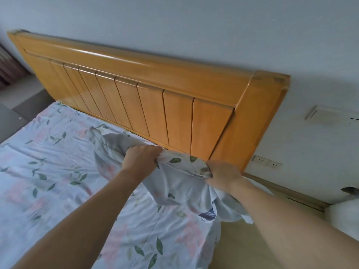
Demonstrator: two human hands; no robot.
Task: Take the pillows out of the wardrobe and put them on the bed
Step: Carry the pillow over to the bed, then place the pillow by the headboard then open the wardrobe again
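The pillow (174,177) you are after sits at the far right corner of the bed (48,171), right up against the foot of the wooden headboard (136,90). It wears a pale floral cover with green leaves and pink blooms (the same print as the sheet beneath it), and the cloth is bunched and slack, so its exact outline is hard to tell from the bedding around it.

Your left hand (140,160) grips a gathered fold of the cover at the pillow's far edge, fingers curled tight over the cloth, knuckles up, close to the headboard's lower rail. Your right hand (223,171) holds the pillow's right end, just beside the headboard's thick corner post; the cloth covers most of the fingers there, so you can see the clutch but not how each finger lies. Both forearms reach in from the near edge, the right one crossing over loose cloth that hangs off the bed's right side.

The sheet spreads out wrinkled to the left and near. Beyond the right side of the bed a strip of yellowish floor (242,245) shows. The pale wall (194,26) behind carries a switch plate (322,113) to the right of the headboard and two sockets (267,162) lower down, near the skirting. At the far left edge, a bit of dark curtain (9,68) is visible.
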